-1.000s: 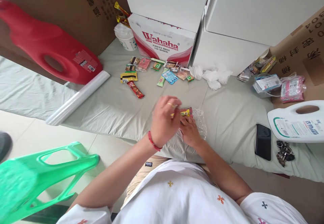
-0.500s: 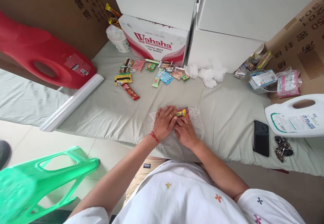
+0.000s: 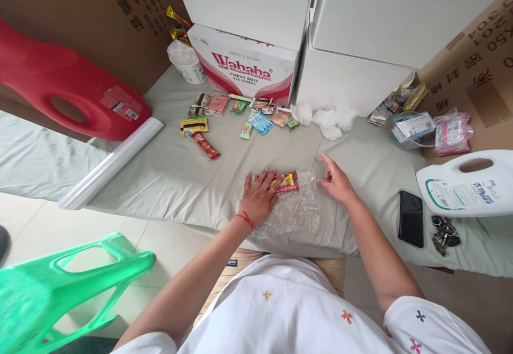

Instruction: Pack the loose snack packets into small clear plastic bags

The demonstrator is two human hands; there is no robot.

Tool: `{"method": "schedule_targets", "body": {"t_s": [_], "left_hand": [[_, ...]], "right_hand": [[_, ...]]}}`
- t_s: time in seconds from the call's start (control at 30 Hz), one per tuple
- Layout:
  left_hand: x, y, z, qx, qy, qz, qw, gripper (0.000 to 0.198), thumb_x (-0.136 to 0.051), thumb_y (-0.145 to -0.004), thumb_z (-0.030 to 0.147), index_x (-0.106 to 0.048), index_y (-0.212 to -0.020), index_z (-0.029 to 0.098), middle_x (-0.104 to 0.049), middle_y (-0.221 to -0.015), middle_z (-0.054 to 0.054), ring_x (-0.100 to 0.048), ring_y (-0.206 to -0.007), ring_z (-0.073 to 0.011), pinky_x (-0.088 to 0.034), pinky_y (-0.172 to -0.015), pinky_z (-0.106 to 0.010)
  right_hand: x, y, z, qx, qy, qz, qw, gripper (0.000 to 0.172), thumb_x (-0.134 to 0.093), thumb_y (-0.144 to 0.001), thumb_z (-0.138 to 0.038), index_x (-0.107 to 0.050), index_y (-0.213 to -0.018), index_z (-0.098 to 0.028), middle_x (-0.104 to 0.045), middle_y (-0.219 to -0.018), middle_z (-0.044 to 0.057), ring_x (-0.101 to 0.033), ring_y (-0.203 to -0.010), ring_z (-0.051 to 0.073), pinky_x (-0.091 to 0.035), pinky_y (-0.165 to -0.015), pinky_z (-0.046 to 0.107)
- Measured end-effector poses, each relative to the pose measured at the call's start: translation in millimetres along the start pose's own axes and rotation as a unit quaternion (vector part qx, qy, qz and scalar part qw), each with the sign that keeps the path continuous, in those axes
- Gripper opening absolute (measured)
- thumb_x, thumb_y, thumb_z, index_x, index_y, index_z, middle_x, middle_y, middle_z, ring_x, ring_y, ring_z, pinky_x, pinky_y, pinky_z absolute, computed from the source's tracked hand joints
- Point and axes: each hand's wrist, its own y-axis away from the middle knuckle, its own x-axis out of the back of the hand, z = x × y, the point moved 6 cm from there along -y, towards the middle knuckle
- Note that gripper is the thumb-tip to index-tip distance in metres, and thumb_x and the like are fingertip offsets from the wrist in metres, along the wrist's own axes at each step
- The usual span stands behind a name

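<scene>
My left hand lies flat with fingers spread over a clear plastic bag and the left part of a red and yellow snack packet. Whether the packet is inside the bag or on top of it, I cannot tell. My right hand is raised just right of the bag, fingers apart and holding nothing. Farther back lie a red snack bar, a yellow packet, a blue packet and several other small wrapped snacks.
Crumpled white plastic bags lie before the white boxes. On the left are a plastic film roll, a red jug and a green stool. A phone, keys and a white detergent bottle sit at right.
My right hand has lifted off the packet and moved right, away from the bag. More of the red and yellow packet shows. My left hand stays on the bag.
</scene>
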Motion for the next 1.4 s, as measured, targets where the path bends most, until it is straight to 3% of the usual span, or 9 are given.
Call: {"method": "schedule_targets", "body": {"t_s": [0.13, 0.27, 0.47, 0.67, 0.77, 0.9, 1.17, 1.27, 1.4], "left_hand": [[-0.1, 0, 0, -0.002, 0.004, 0.002, 1.0, 0.055, -0.038, -0.108, 0.038, -0.038, -0.163, 0.035, -0.039, -0.169, -0.009, -0.034, -0.157, -0.0355, -0.011, -0.126, -0.072], [0.9, 0, 0, 0.0, 0.007, 0.002, 1.0, 0.055, -0.038, -0.108, 0.038, -0.038, -0.163, 0.036, -0.041, -0.168, -0.009, -0.036, -0.156, -0.0356, -0.013, -0.126, -0.073], [1.1, 0, 0, -0.008, 0.008, -0.005, 1.0, 0.051, -0.039, -0.108, 0.034, -0.045, -0.158, 0.042, -0.038, -0.17, -0.008, -0.035, -0.156, -0.0369, -0.015, -0.123, -0.076], [-0.4, 1, -1, -0.008, 0.006, -0.007, 1.0, 0.052, -0.043, -0.107, 0.032, -0.043, -0.157, 0.048, -0.034, -0.171, -0.007, -0.034, -0.157, -0.0366, -0.014, -0.123, -0.076], [-0.9, 1, 0, -0.004, 0.007, -0.008, 1.0, 0.053, -0.044, -0.107, 0.033, -0.043, -0.157, 0.048, -0.034, -0.172, -0.007, -0.033, -0.157, -0.0372, -0.013, -0.123, -0.077], [-1.7, 1, -2, -0.023, 0.018, -0.011, 1.0, 0.051, -0.042, -0.108, 0.035, -0.044, -0.157, 0.045, -0.031, -0.173, -0.007, -0.029, -0.159, -0.037, -0.013, -0.123, -0.077], [10.8, 10, -23, -0.1, 0.159, 0.114, 0.976, 0.04, -0.045, -0.104, 0.021, -0.072, -0.131, 0.031, -0.053, -0.156, -0.008, -0.039, -0.151, -0.0278, -0.042, -0.119, -0.052], [13.3, 12, -24, -0.087, 0.157, 0.136, 0.974, 0.035, -0.051, -0.102, 0.022, -0.076, -0.125, 0.032, -0.064, -0.136, -0.008, -0.054, -0.132, -0.026, -0.048, -0.111, -0.049], [18.8, 11, -21, -0.074, 0.113, 0.12, 0.984, 0.032, -0.055, -0.101, 0.025, -0.078, -0.123, 0.033, -0.067, -0.119, -0.009, -0.057, -0.117, -0.027, -0.046, -0.104, -0.05]], "right_hand": [[-27, -28, 14, -0.027, -0.075, -0.091, 0.993, 0.088, -0.072, -0.08, -0.03, -0.039, -0.161, -0.027, -0.07, -0.132, 0.011, -0.052, -0.061, 0.011, -0.054, -0.068, 0.031], [-29, -34, 16, -0.029, -0.098, -0.137, 0.985, 0.038, -0.072, -0.082, -0.045, -0.077, -0.111, -0.019, -0.072, -0.085, 0.002, -0.055, -0.065, 0.013, -0.049, -0.066, 0.027], [16, -21, 47, -0.047, -0.026, -0.007, 0.999, 0.033, -0.066, -0.086, -0.051, -0.077, -0.085, -0.02, -0.068, -0.08, 0.004, -0.057, -0.069, 0.017, -0.048, -0.069, 0.032], [20, -15, -8, 0.056, 0.071, 0.097, 0.991, 0.033, -0.054, -0.101, -0.043, -0.076, -0.116, -0.024, -0.072, -0.113, 0.012, -0.067, -0.102, 0.025, -0.054, -0.095, 0.043], [-21, -3, -46, 0.201, 0.125, -0.053, 0.97, 0.043, -0.051, -0.105, -0.04, -0.063, -0.144, -0.027, -0.062, -0.148, 0.01, -0.053, -0.139, 0.028, -0.041, -0.119, 0.05], [-49, 30, -25, 0.223, 0.192, -0.19, 0.937, 0.056, -0.049, -0.108, -0.041, -0.041, -0.162, -0.027, -0.044, -0.166, 0.008, -0.039, -0.155, 0.027, -0.029, -0.127, 0.057], [-18, 78, -23, 0.195, 0.192, -0.113, 0.955, 0.052, -0.054, -0.105, -0.047, -0.055, -0.152, -0.024, -0.055, -0.156, 0.015, -0.051, -0.143, 0.032, -0.041, -0.12, 0.059], [-36, 103, -56, 0.259, 0.164, -0.088, 0.948, 0.059, -0.067, -0.097, -0.053, -0.061, -0.144, -0.019, -0.062, -0.145, 0.018, -0.056, -0.133, 0.033, -0.045, -0.116, 0.056], [-66, 123, -69, 0.298, 0.167, -0.055, 0.938, 0.023, -0.063, -0.1, -0.027, -0.072, -0.121, -0.022, -0.074, -0.117, 0.011, -0.062, -0.113, 0.027, -0.054, -0.099, 0.048]]}}
